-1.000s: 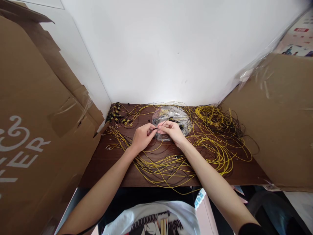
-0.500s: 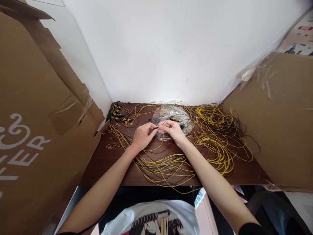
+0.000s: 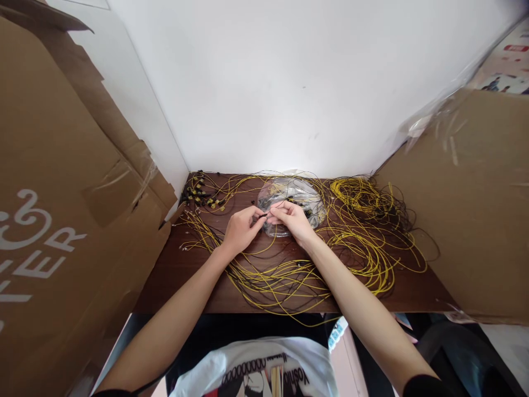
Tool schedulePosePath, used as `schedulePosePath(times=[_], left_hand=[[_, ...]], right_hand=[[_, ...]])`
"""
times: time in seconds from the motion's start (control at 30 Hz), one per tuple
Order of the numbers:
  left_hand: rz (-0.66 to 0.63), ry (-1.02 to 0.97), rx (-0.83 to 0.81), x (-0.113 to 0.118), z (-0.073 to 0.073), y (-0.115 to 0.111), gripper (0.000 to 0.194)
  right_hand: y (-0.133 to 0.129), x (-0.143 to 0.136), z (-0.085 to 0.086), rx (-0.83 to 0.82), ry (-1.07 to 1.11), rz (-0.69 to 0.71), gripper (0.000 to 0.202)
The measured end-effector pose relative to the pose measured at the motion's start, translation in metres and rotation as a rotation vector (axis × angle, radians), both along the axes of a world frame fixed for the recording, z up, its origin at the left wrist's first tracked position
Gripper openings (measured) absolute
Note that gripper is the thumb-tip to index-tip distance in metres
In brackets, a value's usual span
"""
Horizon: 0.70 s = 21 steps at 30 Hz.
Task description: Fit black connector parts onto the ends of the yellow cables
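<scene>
White letters "ER" on the left cardboard box (image 3: 61, 193); "000000" on the shirt (image 3: 256, 369).

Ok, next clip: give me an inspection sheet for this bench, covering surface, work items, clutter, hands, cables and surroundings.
Surface: dark wooden table, largely covered by wire.
Work items: small black piece pinched between both hands, on a thin wire.
Clutter: clear plastic bag just behind the hands; yellow-black connectors at back left.
Hands: left hand and right hand meet fingertip to fingertip.
Cables: loose yellow wires in coils and tangles.
Surroundings: cardboard panels on both sides, white wall behind.
</scene>
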<state>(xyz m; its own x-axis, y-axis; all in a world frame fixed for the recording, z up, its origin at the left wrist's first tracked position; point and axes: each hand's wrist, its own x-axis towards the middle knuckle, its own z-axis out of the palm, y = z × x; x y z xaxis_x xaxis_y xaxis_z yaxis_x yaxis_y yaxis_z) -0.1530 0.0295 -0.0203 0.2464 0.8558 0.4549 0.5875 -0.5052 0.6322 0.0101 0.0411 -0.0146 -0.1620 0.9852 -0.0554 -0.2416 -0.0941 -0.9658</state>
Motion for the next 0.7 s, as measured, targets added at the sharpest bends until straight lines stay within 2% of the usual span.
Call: schedulePosePath(times=[0.23,0.53,0.7], left_hand=[[0.014,0.015,-0.002,-0.0003,0.001,0.0,0.014],[0.014,-0.006,0.013,-0.0006,0.0007,0.0005,0.015],[0.047,0.009,0.015,-0.0012,0.0011,0.0002,0.015]], right_hand=[[-0.0006,0.0006,0.0033,-0.009,-0.017,0.024,0.037],[0.0018,0.0003,-0.0009,-0.003,0.068,0.007,0.038],[0.0004,0.0018,0.0018,-0.03,0.025,0.023,0.038]])
